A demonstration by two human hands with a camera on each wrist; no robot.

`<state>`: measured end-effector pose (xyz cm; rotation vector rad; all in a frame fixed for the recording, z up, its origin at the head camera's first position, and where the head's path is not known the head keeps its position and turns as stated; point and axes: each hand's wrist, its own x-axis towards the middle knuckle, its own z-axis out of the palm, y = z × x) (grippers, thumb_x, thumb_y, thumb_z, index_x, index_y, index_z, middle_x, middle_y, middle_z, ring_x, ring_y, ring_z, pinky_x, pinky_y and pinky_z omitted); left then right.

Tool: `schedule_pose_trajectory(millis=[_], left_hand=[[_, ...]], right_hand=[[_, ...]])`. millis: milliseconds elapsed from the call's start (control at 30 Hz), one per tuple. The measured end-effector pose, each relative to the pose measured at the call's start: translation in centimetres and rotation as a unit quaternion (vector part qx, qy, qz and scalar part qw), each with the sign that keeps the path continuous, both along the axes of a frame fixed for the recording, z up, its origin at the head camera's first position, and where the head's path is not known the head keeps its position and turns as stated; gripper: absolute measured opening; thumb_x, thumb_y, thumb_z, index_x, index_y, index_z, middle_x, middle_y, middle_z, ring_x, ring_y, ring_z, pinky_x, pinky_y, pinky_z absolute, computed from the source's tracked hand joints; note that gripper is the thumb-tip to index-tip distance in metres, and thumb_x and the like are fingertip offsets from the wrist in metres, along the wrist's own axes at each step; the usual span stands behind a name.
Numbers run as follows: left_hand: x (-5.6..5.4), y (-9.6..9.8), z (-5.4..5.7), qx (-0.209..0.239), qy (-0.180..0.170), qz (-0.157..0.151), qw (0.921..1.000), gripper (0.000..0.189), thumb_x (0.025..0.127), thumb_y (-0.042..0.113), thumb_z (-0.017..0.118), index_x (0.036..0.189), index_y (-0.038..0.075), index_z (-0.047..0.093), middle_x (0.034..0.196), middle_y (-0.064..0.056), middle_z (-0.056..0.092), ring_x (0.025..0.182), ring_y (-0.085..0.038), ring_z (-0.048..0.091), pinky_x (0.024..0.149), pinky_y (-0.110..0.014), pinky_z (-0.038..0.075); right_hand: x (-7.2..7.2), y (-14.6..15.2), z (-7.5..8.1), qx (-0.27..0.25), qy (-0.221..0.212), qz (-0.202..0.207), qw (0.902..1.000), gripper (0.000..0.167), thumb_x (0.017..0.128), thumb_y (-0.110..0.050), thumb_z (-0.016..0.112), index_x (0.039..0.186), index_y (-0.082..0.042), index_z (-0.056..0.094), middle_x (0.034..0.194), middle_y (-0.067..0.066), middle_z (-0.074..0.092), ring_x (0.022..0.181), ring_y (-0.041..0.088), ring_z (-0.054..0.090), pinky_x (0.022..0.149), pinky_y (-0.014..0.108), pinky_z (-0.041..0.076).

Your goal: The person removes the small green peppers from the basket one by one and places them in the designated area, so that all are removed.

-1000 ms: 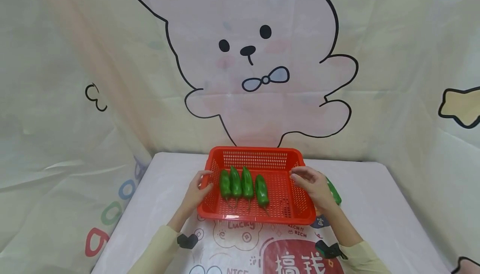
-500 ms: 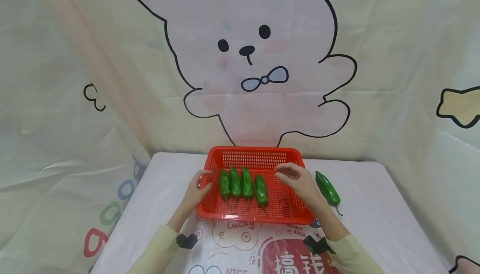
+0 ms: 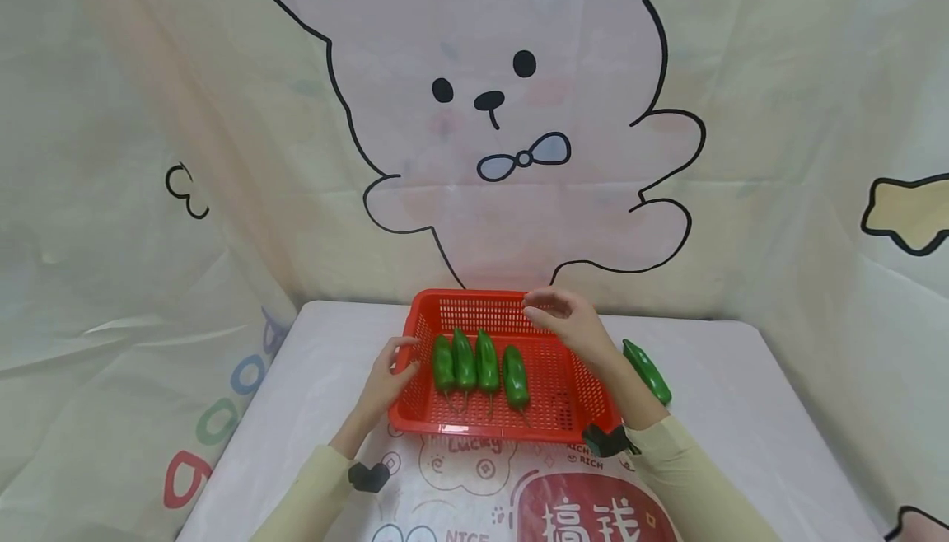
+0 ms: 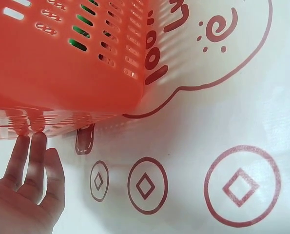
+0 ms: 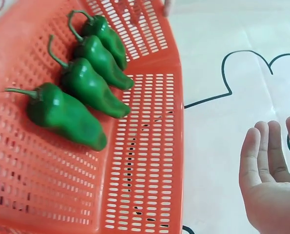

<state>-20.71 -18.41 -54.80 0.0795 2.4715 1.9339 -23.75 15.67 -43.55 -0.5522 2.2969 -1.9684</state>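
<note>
A red perforated plastic basket [image 3: 511,435] stands on the table, with several green peppers [image 3: 485,361] lying side by side in it. My left hand [image 3: 384,377] holds the basket's left rim. In the left wrist view its fingertips [image 4: 37,139] touch the outside of the red wall. My right hand [image 3: 572,324] hangs empty over the basket's back right, fingers loosely bent. The right wrist view shows this hand [image 5: 271,180] beyond the basket's long rim. One more green pepper [image 3: 647,371] lies on the table right of the basket, partly hidden by the right forearm.
The table [image 3: 726,410] has a white cover, with a printed mat [image 3: 460,517] in front of the basket. A cloth backdrop [image 3: 504,221] with a cartoon animal hangs right behind the table, and more cloth flanks it on both sides.
My right hand has moved left and back, from the basket's right rim to over its back part. The loose pepper has come more into view. The left hand has stayed at the rim.
</note>
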Motion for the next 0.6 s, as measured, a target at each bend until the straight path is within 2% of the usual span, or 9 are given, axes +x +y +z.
schedule_pose_trajectory(millis=[100,167,300,433,600], left_hand=[[0.1,0.1,-0.1,0.000,0.004,0.005,1.0000,0.043,0.098,0.004,0.064,0.138,0.011,0.051,0.145,-0.016,0.049,0.121,-0.040,0.057,0.086,-0.054,0.056],[0.2,0.4,0.1,-0.003,0.005,0.008,1.0000,0.043,0.098,0.002,0.062,0.139,0.009,0.050,0.146,-0.018,0.048,0.121,-0.042,0.056,0.086,-0.056,0.055],[0.9,0.8,1.4,0.000,0.002,0.005,1.0000,0.042,0.098,0.001,0.061,0.138,0.007,0.049,0.146,-0.023,0.047,0.121,-0.045,0.056,0.087,-0.059,0.054],[1.6,1.0,3.1,0.009,0.007,-0.005,0.9999,0.040,0.098,0.004,0.062,0.136,0.006,0.051,0.144,-0.025,0.048,0.120,-0.045,0.057,0.087,-0.059,0.054],[1.8,1.0,3.6,0.006,0.006,-0.001,1.0000,0.040,0.097,0.005,0.064,0.135,0.007,0.051,0.144,-0.023,0.049,0.122,-0.045,0.055,0.087,-0.059,0.054]], right_hand=[[-1.0,-0.3,0.1,0.000,-0.008,0.005,1.0000,0.036,0.097,-0.020,0.071,0.128,-0.003,0.063,0.127,0.018,0.061,0.115,0.032,0.061,0.096,0.052,0.052],[-1.6,-0.4,0.1,0.001,-0.015,0.006,0.9999,0.038,0.097,-0.020,0.071,0.129,-0.003,0.062,0.130,0.020,0.060,0.118,0.035,0.060,0.096,0.047,0.053],[-2.8,-0.5,-0.1,0.004,-0.017,0.012,0.9998,0.038,0.098,-0.019,0.071,0.130,-0.002,0.061,0.131,0.022,0.059,0.118,0.041,0.059,0.094,0.041,0.055],[-3.9,-0.8,-0.4,-0.007,-0.011,0.014,0.9998,0.038,0.097,-0.017,0.072,0.130,-0.001,0.062,0.129,0.020,0.061,0.118,0.046,0.058,0.097,0.053,0.052],[-5.3,-1.0,-1.5,-0.015,-0.012,0.017,0.9997,0.037,0.097,-0.012,0.071,0.130,0.002,0.062,0.128,0.024,0.061,0.117,0.050,0.056,0.098,0.062,0.047]])
